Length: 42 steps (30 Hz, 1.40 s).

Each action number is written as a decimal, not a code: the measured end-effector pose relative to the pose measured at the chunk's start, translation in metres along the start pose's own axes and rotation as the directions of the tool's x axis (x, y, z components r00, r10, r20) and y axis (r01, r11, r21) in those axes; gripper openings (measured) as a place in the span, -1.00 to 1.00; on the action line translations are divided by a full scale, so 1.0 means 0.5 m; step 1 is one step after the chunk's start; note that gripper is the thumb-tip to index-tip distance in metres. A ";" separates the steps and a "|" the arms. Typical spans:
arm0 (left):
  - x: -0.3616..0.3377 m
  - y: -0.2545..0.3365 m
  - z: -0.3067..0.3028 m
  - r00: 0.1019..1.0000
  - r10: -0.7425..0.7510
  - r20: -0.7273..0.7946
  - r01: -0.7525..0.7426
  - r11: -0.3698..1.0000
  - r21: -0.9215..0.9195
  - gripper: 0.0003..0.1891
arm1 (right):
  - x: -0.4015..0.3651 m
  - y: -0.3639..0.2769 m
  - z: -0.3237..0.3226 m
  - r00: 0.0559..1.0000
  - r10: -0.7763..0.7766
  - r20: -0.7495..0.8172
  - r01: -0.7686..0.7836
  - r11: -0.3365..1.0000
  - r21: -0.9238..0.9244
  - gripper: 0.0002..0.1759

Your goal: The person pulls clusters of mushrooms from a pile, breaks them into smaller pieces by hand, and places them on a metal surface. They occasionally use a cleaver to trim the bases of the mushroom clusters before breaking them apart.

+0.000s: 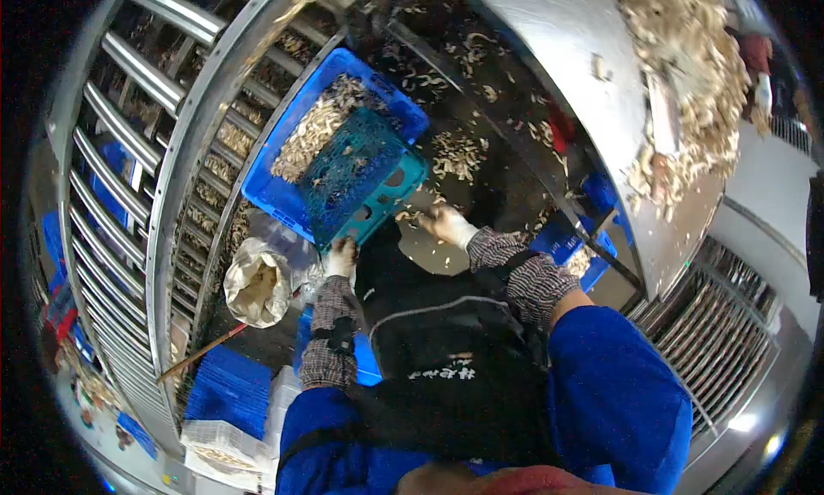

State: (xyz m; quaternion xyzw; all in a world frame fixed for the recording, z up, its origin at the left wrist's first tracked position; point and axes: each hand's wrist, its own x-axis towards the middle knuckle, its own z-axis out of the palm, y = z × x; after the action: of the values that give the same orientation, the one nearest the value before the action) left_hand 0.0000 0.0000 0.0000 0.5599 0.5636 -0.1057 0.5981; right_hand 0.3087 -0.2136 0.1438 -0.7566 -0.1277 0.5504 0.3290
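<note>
A teal plastic basket point(396, 201) with openings in its side is tilted over a blue crate point(283, 205). Pale, curled pieces point(319, 127) and darker bits lie in the crate. My left hand point(342, 257), in a whitish glove, is closed on the basket's near lower corner. Beyond the basket's other near corner, my right hand point(450, 226), also gloved, is apart from it with its fingers loosely spread. Small pale pieces are close to those fingertips; I cannot make out whether any touches them. Checked sleeves cover both forearms.
A metal roller conveyor point(163, 151) curves along the left. At upper right, a steel table point(571, 31) bears a heap of pale pieces point(687, 57). An open white sack point(257, 285) stands below the crate. Stacked blue trays point(227, 392) are at lower left. More pieces litter the floor point(459, 156).
</note>
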 end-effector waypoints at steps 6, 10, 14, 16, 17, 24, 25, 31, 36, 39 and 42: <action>-0.272 0.280 0.015 0.976 -0.137 -0.167 0.124 0.989 -0.087 -0.71 | -0.281 0.216 -0.197 0.994 0.068 0.086 -0.064 0.997 -0.048 -0.60; -0.389 0.332 0.148 0.967 -0.155 -0.203 0.133 0.984 -0.118 -0.72 | -0.416 0.244 -0.405 0.901 -0.272 -0.338 0.269 0.961 -0.058 -0.72; -0.454 0.453 0.417 0.996 0.091 -0.001 -0.090 0.991 0.103 -0.66 | -0.635 0.153 -0.636 0.744 -0.369 -0.557 0.360 0.924 -0.132 -0.78; -0.494 0.530 0.551 0.945 0.284 0.163 -0.316 0.922 0.225 -0.63 | -0.705 0.193 -0.695 0.691 -0.294 -0.661 0.325 0.942 -0.079 -0.78; -0.550 0.607 0.614 0.877 0.403 0.262 -0.466 0.848 0.255 -0.63 | -0.746 0.195 -0.723 0.690 -0.201 -0.696 0.298 0.954 0.019 -0.78; -0.677 0.829 0.809 0.735 0.595 0.326 -0.677 0.615 0.403 -0.66 | -0.779 0.228 -0.819 0.416 -0.242 -0.877 0.218 0.962 -0.161 -0.43; -0.687 0.849 0.824 0.707 0.630 0.322 -0.702 0.568 0.430 -0.58 | -0.758 0.225 -0.822 0.379 -0.306 -0.873 0.319 0.929 -0.187 -0.34; -0.717 0.944 0.960 0.344 0.720 0.603 -0.776 -0.144 0.614 -0.11 | -0.723 0.069 -0.894 0.712 -0.553 -0.432 0.059 0.661 -0.748 -0.36; -0.637 0.971 1.021 0.209 0.736 0.644 -0.825 -0.221 0.520 -0.11 | -0.565 0.080 -1.003 0.692 -0.572 -0.440 0.009 0.616 -0.787 -0.36; -0.602 1.011 1.012 0.204 0.746 0.634 -0.861 -0.172 0.479 -0.15 | -0.529 0.143 -1.038 0.591 -0.583 -0.557 0.158 0.761 -0.629 -0.59; -0.598 1.021 1.011 0.181 0.783 0.595 -0.886 -0.134 0.445 -0.17 | -0.517 0.132 -1.035 0.540 -0.384 -0.749 0.502 0.861 -0.080 -0.34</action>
State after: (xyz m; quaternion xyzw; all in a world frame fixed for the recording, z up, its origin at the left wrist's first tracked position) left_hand 0.5651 -0.3704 0.3853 0.9591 -0.0680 0.0493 0.2702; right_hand 0.6788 -0.5917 0.3873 -0.8298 -0.1295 0.0988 0.5338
